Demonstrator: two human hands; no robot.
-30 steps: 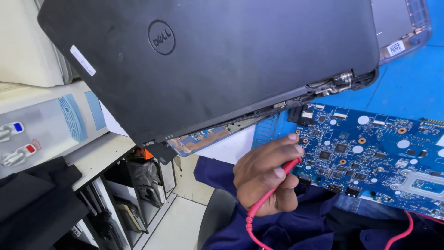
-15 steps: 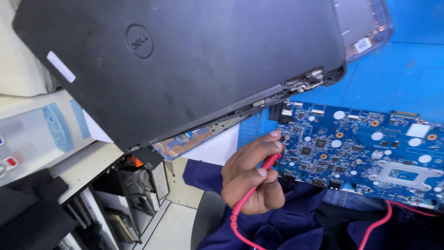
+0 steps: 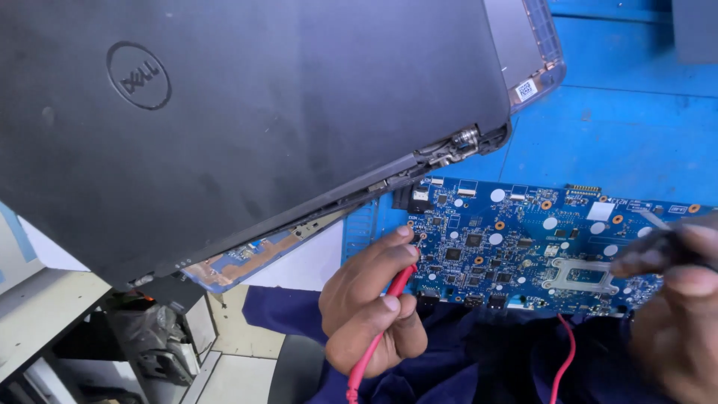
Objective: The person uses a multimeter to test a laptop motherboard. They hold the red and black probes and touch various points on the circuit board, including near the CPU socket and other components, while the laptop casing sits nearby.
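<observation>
Hands clamp probes: left's red probe [image 3: 385, 318] slants up-right toward circuit board [image 3: 538, 239].

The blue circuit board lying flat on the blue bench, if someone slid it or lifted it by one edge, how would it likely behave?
The flat blue circuit board looks thin and rigid, so it would probably lift in one piece without drooping. It seems light for its area. Its many small soldered chips suggest it is fragile. Lying flat on the blue bench top, it would likely slide, not roll or tip.

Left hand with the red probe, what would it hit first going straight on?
Probably the blue circuit board: the left hand aims its red probe at the board's left edge, apparently almost touching.
</observation>
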